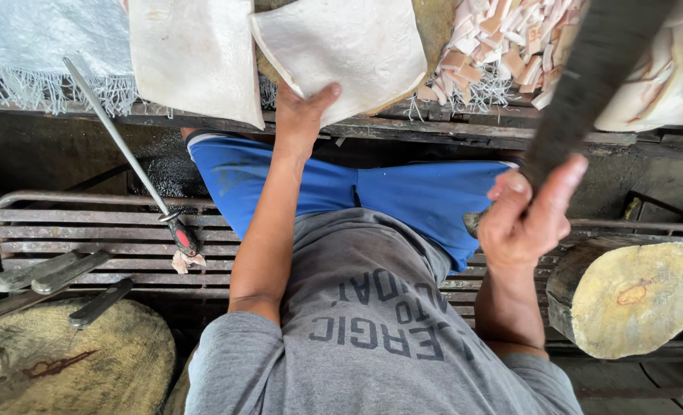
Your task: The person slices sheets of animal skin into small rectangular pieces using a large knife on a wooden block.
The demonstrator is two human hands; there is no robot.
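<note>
My left hand (301,115) grips the near edge of a pale, flat slab of skin-like material (345,50) lying on a round wooden block (433,27). My right hand (527,211) is closed around the handle of a large dark cleaver (595,77), whose blurred blade rises toward the upper right. A second pale slab (195,58) lies to the left of the first. A heap of small cut pale and pinkish pieces (510,46) lies right of the block.
A sharpening steel (126,157) with a red-black handle leans on a slatted metal bench (88,230). Several knives (49,280) lie at the bench's left end. A round wood stump (637,296) stands at right, another (64,361) at lower left. White woven sacking (49,46) hangs at top left.
</note>
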